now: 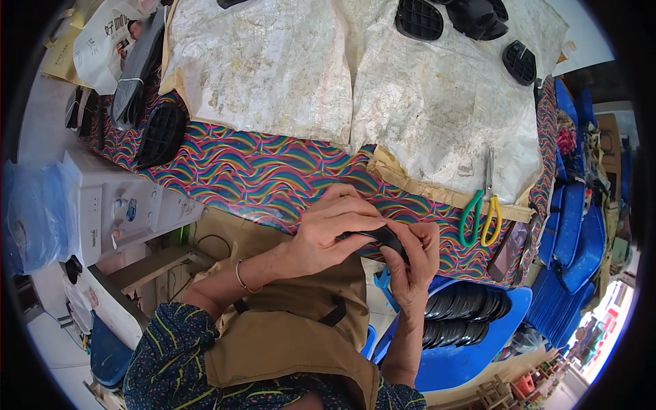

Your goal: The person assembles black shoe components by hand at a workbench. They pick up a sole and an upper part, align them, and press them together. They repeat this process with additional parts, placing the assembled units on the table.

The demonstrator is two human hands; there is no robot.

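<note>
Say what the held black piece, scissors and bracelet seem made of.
Black piece: smooth, slightly shiny rubber or plastic; its soft highlights fit either.
Scissors: grey metal blades, apparently steel from their sheen, with green and yellow handles, likely plastic.
Bracelet: probably pale metal, judging by its thin, bright band.

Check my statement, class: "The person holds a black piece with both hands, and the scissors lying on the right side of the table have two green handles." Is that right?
Not quite: the handle colours are wrong. The head view shows the scissors with one green handle and one yellow handle. The rest stands.
</note>
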